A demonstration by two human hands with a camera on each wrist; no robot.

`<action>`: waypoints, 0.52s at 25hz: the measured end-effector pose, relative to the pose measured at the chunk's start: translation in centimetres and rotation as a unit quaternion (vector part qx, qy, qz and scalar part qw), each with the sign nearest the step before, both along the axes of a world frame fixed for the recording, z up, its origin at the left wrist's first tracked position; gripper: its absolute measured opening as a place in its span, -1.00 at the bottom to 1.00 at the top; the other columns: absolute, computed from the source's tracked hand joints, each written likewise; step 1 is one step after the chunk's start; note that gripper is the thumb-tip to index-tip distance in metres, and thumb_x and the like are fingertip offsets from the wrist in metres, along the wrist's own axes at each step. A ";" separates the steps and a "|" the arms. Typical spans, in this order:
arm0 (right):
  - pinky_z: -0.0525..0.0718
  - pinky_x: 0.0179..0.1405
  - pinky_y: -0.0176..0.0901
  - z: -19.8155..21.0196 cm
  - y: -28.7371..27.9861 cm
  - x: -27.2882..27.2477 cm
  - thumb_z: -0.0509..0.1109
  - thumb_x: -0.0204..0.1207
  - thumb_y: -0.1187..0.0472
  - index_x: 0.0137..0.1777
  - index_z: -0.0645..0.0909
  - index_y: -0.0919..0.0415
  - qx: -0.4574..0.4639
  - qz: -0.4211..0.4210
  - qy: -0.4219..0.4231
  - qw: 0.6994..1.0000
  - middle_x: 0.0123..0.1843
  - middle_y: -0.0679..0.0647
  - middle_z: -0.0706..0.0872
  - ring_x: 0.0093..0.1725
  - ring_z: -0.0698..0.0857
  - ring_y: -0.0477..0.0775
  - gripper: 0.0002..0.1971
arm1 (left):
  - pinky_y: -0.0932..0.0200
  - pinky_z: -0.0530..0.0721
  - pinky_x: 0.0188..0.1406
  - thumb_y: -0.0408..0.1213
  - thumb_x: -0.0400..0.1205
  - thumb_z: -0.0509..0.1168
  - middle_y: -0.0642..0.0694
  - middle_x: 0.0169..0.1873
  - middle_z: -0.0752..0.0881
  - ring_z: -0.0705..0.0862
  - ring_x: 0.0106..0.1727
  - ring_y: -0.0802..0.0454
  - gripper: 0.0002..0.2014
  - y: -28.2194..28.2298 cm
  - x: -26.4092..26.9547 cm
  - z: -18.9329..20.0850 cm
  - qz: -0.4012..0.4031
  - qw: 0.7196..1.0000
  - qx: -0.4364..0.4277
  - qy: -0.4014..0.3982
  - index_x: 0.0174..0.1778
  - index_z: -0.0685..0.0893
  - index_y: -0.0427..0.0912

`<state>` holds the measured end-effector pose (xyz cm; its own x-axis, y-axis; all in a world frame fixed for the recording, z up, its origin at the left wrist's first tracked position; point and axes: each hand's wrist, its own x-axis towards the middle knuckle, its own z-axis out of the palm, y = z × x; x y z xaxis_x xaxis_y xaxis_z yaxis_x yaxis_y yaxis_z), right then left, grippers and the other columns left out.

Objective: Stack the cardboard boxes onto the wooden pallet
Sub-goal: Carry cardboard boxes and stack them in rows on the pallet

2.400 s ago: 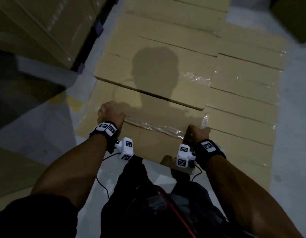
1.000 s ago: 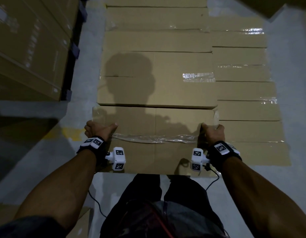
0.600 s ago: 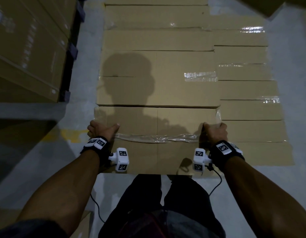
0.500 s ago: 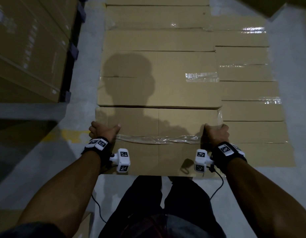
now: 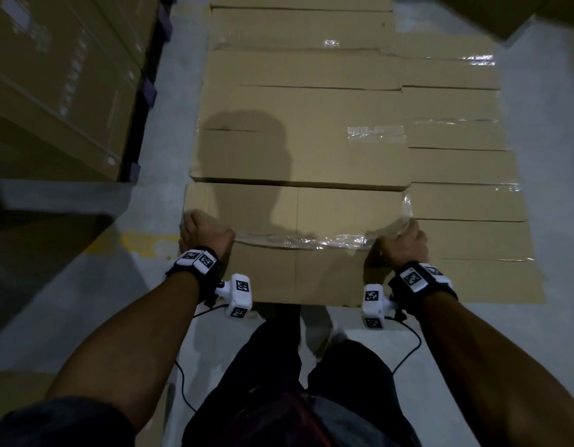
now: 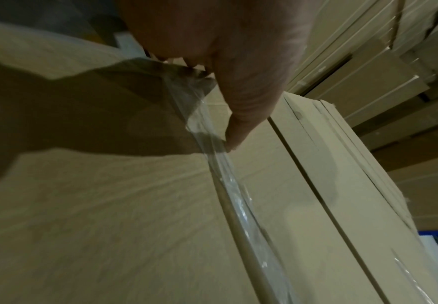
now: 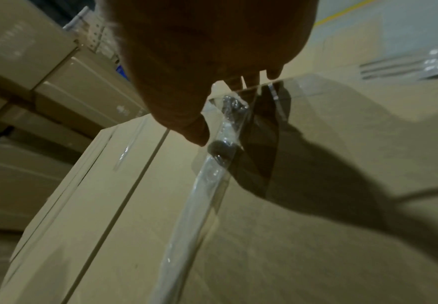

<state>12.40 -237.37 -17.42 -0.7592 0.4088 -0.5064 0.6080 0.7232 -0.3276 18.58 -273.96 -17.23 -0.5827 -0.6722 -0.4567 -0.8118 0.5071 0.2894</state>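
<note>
Between both hands, cardboard box (image 5: 295,243), left hand (image 5: 203,232) and right hand (image 5: 400,245) fingers clamped over its side edges

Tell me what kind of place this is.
Most likely a warehouse or storeroom. Flat rows of taped cardboard boxes cover the middle, a tall stack of cartons stands at the left, and the floor is bare grey concrete with a yellow mark.

Both forearms bare; a black wrist strap (image 5: 421,285) on each, carrying white blocks printed with black square-code markers. A white camera module (image 5: 238,295) with the same markers juts from each strap, trailing a thin black cable (image 5: 408,356). Dark trousers (image 5: 279,366); short dark sleeve (image 5: 53,424) on the left arm, colour uncertain in the dim light.
</note>
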 end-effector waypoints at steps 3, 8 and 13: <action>0.39 0.52 0.34 1.5 0.0 2.7 0.35 0.57 0.00 0.64 0.21 0.13 0.030 0.099 0.007 0.995 0.54 0.29 0.39 0.53 0.40 0.38 -0.31 | -0.22 0.36 0.56 -0.05 0.47 0.32 -0.21 0.60 0.34 0.32 0.60 -0.27 -0.25 2.4 2.6 1.5 -0.069 0.997 0.004 -0.021 0.60 0.31 -0.17; 0.43 0.49 0.22 3.2 1.0 9.8 0.29 0.59 -0.01 0.57 0.36 0.14 0.054 0.227 0.027 0.972 0.50 0.22 0.48 0.48 0.45 0.31 -0.43 | -0.08 0.38 0.51 -0.15 0.56 0.37 -0.24 0.52 0.45 0.36 0.54 -0.23 -0.37 8.0 8.9 3.1 -0.190 0.982 -0.020 0.013 0.54 0.41 -0.25; 0.30 0.59 0.22 4.4 3.6 19.1 0.26 0.62 -0.05 0.62 0.32 0.12 0.056 0.298 0.056 0.951 0.63 0.21 0.37 0.60 0.33 0.30 -0.40 | -0.11 0.27 0.58 -0.11 0.66 0.33 -0.24 0.58 0.38 0.26 0.62 -0.21 -0.41 13.7 18.4 5.2 -0.257 0.963 -0.057 0.053 0.59 0.37 -0.22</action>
